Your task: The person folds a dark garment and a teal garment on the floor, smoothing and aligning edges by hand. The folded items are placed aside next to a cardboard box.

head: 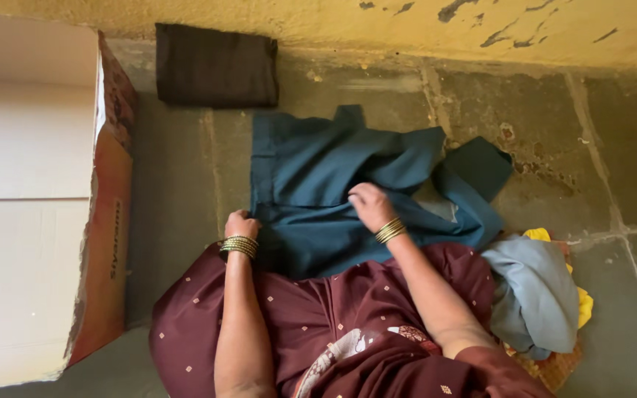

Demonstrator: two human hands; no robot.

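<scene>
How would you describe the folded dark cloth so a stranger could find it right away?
Start at the yellow wall along the top, where it meets the stone floor. The folded dark brown cloth lies there, beyond the spread teal garment. Only it is a neat flat rectangle.

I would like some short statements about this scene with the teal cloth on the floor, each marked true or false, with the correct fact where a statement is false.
1. Both hands rest on the teal garment. True: the left hand is at its near left edge, the right hand near its middle.
2. The folded dark cloth lies inside the cardboard box. False: it lies on the stone floor by the wall, beside the box.
3. Each wrist carries gold bangles. True.
4. The grey cloth is spread flat under the left hand. False: it is bunched at the person's right side.
</scene>
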